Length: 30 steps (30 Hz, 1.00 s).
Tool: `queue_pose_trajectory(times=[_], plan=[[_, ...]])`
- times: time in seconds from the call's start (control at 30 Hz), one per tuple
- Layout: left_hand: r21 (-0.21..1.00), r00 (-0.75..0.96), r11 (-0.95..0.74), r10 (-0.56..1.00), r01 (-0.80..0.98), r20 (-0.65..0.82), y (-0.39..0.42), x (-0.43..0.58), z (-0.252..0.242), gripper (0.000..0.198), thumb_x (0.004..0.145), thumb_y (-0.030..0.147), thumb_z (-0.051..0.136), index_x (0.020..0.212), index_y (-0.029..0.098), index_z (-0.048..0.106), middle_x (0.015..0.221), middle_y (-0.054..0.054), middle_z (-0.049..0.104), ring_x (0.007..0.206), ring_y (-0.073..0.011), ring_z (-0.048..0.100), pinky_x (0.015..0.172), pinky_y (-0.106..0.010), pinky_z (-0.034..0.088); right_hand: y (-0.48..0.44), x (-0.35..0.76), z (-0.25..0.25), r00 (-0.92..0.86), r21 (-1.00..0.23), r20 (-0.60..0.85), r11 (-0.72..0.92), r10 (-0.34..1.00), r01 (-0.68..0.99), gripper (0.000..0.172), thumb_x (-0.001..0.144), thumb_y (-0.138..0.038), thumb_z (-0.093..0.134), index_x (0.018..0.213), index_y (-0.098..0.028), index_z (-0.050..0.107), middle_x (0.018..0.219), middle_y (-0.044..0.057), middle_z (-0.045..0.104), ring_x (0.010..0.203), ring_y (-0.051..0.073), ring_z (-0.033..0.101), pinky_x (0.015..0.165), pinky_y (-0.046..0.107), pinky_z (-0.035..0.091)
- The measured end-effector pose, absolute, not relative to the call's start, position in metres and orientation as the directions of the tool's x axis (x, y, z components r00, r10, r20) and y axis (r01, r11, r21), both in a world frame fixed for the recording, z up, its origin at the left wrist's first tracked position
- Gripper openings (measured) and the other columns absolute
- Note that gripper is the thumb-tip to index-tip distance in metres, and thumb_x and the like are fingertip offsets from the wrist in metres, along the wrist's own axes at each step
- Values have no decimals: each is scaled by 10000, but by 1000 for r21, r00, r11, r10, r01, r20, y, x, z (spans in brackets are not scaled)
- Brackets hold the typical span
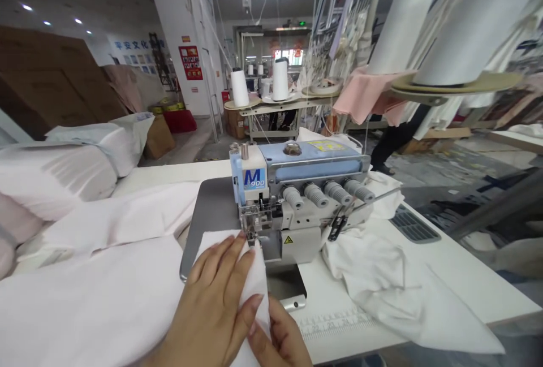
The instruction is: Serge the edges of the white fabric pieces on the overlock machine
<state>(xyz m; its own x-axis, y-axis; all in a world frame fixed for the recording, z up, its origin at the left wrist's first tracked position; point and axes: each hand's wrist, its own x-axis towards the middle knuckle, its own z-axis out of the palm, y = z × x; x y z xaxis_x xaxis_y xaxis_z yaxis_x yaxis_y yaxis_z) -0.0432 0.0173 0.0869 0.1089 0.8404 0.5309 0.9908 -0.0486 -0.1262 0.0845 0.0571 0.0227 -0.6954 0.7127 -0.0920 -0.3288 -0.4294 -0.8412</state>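
Observation:
A white fabric piece (259, 281) lies at the front of a blue and white overlock sewing machine (314, 186), its far end by the presser foot (253, 234). My left hand (214, 293) lies flat on the fabric, fingers stretched out with the tips close to the presser foot. Nearer to me, my right hand (283, 337) pinches the fabric's right edge between thumb and fingers. The fabric hides part of the right fingers.
White fabric (93, 299) spreads across the left, with bundled stacks (55, 177) behind. Crumpled white cloth (382, 276) lies right of the machine beside a printed ruler (335, 323). Thread cones (470, 27) stand overhead at right. Someone's dark-clothed leg (392, 141) shows beyond the table.

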Motion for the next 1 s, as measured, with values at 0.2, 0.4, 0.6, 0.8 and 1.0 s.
queue_pose_trajectory(times=[0.2,0.4,0.6,0.8,1.0], plan=[[48,52,-88,863,995,503,16,-48,95,288,944,257,420,1189,135,509,1399,-134,479,1294,-287,388,1016,-455,405,61,89,31,-809,-748,-65,-565,584,-348,347,822,-423,675,1118,-249,621,922,38,713,848,220,672,795,363,515],[203,-15,-78,907,976,420,27,-70,122,259,987,264,324,1107,160,530,1193,-105,606,1161,-235,522,925,-402,487,66,94,42,-815,-791,-81,-534,574,-298,358,844,-398,665,1156,-243,586,1064,40,704,972,210,648,872,350,492],[361,-236,18,787,932,570,-51,-21,91,204,922,173,471,1100,204,566,1183,-88,543,1133,-247,497,944,-409,430,31,134,23,-863,-741,-88,-612,497,-276,423,908,-499,525,1236,-238,581,1189,79,648,1115,239,573,938,388,444],[394,-128,-54,898,918,421,-126,41,27,304,896,126,554,1188,209,573,1050,-75,611,986,-220,549,850,-362,470,-11,163,-2,-897,-616,-192,-761,398,-206,437,933,-480,466,1237,-187,580,1116,103,665,1084,250,583,913,400,446],[391,-124,-64,892,918,436,-125,26,33,319,881,87,546,1182,190,558,1091,-76,548,1001,-205,525,876,-352,443,-9,160,-3,-801,-694,-263,-682,538,-231,418,757,-367,749,1129,-249,599,1032,22,667,920,170,610,825,301,458]])
